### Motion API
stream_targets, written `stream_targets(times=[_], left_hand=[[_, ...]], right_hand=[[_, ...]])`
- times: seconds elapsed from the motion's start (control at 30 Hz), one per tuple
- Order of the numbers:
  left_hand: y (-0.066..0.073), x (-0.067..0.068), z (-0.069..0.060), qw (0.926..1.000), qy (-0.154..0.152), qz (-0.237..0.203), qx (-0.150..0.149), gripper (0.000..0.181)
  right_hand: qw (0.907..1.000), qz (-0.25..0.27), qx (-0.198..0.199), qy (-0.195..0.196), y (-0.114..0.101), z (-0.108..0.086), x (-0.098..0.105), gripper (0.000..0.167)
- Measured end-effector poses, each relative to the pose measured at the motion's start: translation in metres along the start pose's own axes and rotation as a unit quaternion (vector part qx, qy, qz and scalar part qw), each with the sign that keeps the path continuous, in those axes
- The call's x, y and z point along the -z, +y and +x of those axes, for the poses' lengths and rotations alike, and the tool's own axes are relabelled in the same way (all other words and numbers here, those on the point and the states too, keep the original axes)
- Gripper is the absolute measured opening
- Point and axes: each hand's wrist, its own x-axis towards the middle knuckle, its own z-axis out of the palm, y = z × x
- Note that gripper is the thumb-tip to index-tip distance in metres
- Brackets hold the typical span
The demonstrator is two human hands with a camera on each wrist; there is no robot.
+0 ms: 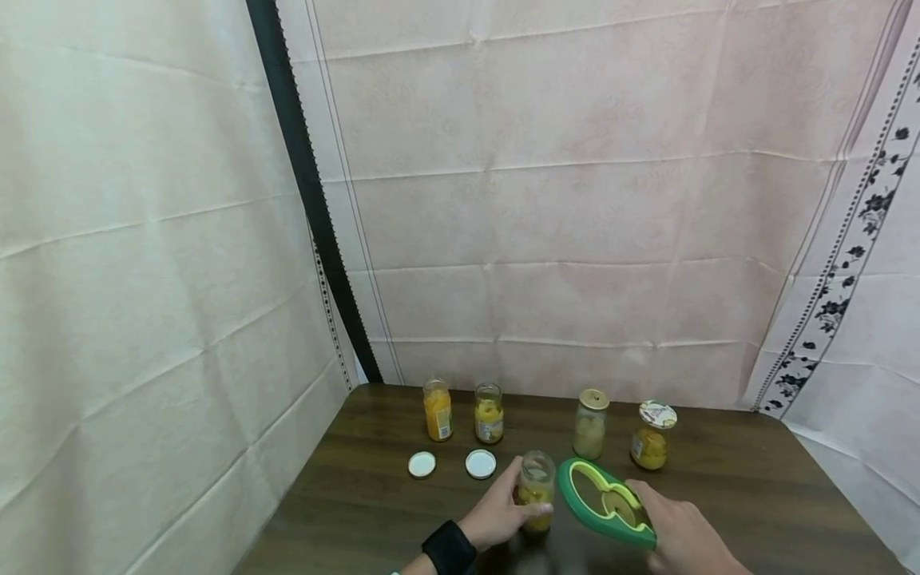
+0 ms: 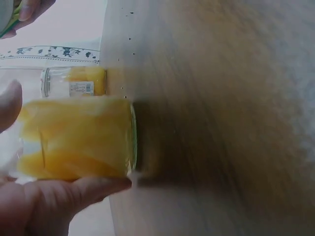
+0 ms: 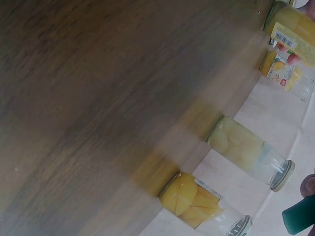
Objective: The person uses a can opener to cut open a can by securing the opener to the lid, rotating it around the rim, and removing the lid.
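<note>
My left hand (image 1: 499,511) (image 2: 54,201) holds a glass jar of yellow fruit (image 1: 537,491) (image 2: 83,137) upright, fingers and thumb around its side; no lid shows on it. To its right, my right hand (image 1: 683,531) (image 3: 308,187) grips a green opener with a looped, light-green inner edge (image 1: 585,507) (image 3: 298,216). A round gold-brown shape (image 1: 616,505) shows inside the loop; whether the opener holds it, I cannot tell. The opener is beside the jar's upper part, apart from it in the head view.
Two lidless jars with orange (image 1: 438,411) and yellow contents (image 1: 489,415) stand at the back left, with two white lids (image 1: 422,464) (image 1: 480,463) before them. Behind the opener stand a gold-lidded pale jar (image 1: 591,427) and a jar with a patterned lid (image 1: 652,439). Cloth hangs behind the table (image 1: 776,487).
</note>
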Motion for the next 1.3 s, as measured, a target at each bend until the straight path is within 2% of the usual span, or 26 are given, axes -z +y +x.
stream_targets(times=[0.13,0.23,0.33,0.47,0.6,0.8,0.93,1.13,1.3], left_hand=[[-0.002,-0.003,0.009,0.9996,0.030,0.000,0.001,0.055],[-0.004,-0.006,0.016,0.9985,0.045,0.028,-0.010,0.054],[-0.007,-0.008,0.024,0.9954,0.061,0.071,-0.016,0.056],[-0.011,-0.009,0.036,0.9915,0.079,0.103,-0.008,0.059],[-0.013,-0.009,0.045,0.9889,0.098,0.112,0.004,0.064],[-0.015,-0.005,0.052,0.9829,0.127,0.131,0.024,0.074],[-0.016,-0.001,0.059,0.9810,0.133,0.139,0.023,0.072],[-0.019,0.006,0.076,0.9717,0.153,0.178,0.029,0.086],[-0.021,0.010,0.095,0.9655,0.173,0.192,0.032,0.080]], right_hand=[[1.0000,-0.003,-0.004,-0.002,0.002,0.000,0.001,0.081],[1.0000,-0.003,-0.001,0.002,0.003,-0.001,0.001,0.082],[0.9995,-0.008,0.019,0.026,0.004,-0.002,0.000,0.084],[0.9982,-0.013,0.037,0.045,0.004,-0.002,0.000,0.083],[0.9996,-0.006,0.020,0.019,0.002,-0.003,0.003,0.076],[0.9999,-0.012,-0.005,-0.001,0.003,-0.004,0.004,0.076],[0.9998,-0.018,-0.004,0.003,0.005,-0.006,0.004,0.078],[0.9986,-0.024,0.025,0.039,0.005,-0.006,0.003,0.081],[0.9991,-0.018,0.019,0.032,0.000,-0.001,0.005,0.081]])
